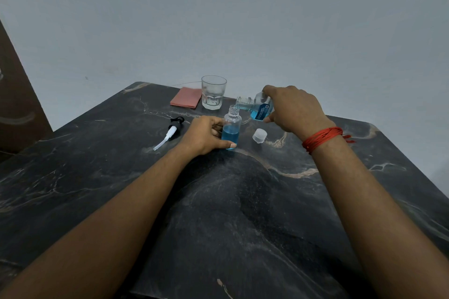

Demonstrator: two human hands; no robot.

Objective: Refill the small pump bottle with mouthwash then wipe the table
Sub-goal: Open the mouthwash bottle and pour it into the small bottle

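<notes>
On the dark marble table (243, 201), the right hand (294, 109) grips the mouthwash bottle (257, 107) tipped near horizontal, its long axis running sideways and its neck pointing left over the small pump bottle (231, 128). That bottle stands upright, mouth up, about half full, clasped by the left hand (206, 135). Pouring well likely means a slow tilt, mouths aligned, stopping below the neck.
</notes>
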